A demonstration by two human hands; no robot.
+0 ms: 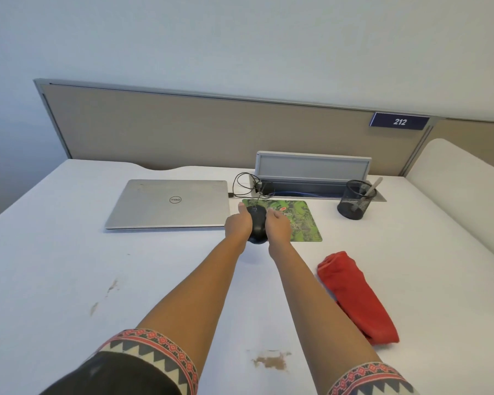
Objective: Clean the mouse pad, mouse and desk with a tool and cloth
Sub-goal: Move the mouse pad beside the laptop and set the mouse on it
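Observation:
A black wired mouse [258, 223] lies on the left part of a green patterned mouse pad [300, 220] on the white desk [69, 252]. My left hand [238, 225] presses against the mouse's left side, thumb pointing up. My right hand [277, 226] cups its right side, so both hands grip it. A folded red cloth [357, 297] lies on the desk to the right of my right forearm, apart from it. A light-coloured tool handle [372, 188] sticks out of a black mesh cup [354, 199] at the back right.
A shut silver laptop [169, 203] lies left of the pad, its cable [244, 185] looping to a grey desk socket box [311, 166]. Brown stains [271, 360] mark the desk near me and at the left [111, 286]. A beige partition [183, 129] closes the back.

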